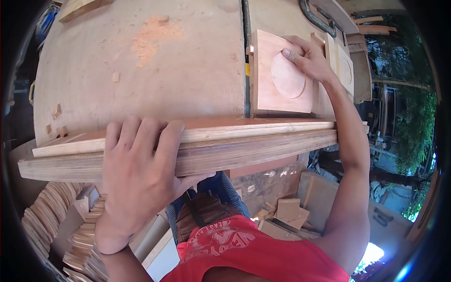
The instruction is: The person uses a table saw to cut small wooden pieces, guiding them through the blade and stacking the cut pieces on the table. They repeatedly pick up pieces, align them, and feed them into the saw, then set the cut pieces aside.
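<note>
My left hand [138, 167] is clamped over the near edge of a plywood workbench [249, 143], its fingers on top and its thumb below the edge. On the far right, my right hand [307, 58] grips a square pale wooden board [287, 82] by its upper right side. The thumb lies on the face and the other fingers are mostly hidden behind. A large shallow round recess is cut into that face. Just right of my right hand is another pale board with a round recess [346, 70], partly covered by other wood.
Orange-brown wood shavings [152, 40] lie on the benchtop. Small wood blocks [57, 112] sit at its left. A dark metal clamp [319, 19] is at the far right. Stacked curved wood pieces [49, 216] stand below left, and offcuts [289, 214] lie below right. A dark gap [246, 89] divides the top.
</note>
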A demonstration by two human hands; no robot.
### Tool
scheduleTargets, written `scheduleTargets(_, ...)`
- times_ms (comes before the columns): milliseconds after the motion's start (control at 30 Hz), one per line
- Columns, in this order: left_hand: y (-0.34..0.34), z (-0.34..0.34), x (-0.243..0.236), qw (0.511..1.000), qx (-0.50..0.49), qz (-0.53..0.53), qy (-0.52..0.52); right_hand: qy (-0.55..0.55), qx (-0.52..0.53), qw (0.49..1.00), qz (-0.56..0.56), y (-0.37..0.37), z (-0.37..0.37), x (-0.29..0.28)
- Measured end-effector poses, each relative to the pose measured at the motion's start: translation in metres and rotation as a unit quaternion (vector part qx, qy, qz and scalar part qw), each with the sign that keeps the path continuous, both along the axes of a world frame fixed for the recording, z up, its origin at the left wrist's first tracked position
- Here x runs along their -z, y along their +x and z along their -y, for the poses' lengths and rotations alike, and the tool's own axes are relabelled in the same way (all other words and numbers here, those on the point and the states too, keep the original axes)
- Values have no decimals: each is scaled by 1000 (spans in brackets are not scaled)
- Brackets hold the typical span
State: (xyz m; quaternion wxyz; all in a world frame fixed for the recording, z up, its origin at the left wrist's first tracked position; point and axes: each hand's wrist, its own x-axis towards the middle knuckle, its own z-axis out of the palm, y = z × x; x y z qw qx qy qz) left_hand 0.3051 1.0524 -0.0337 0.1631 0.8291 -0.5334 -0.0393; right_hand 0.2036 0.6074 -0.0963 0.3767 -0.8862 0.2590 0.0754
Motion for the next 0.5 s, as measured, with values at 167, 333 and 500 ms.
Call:
scheduleTargets(167,-3,0,3,1000,-14,13,-14,-39,-38,999,4,2,-15,-4)
scheduleTargets(333,-4,1,2,1000,-15,13,0,-36,-56,998,-18,4,-27,-17)
scheduleTargets(500,-5,1,4,1000,-14,14,-8,-78,-52,996,8,-3,-17,-1)
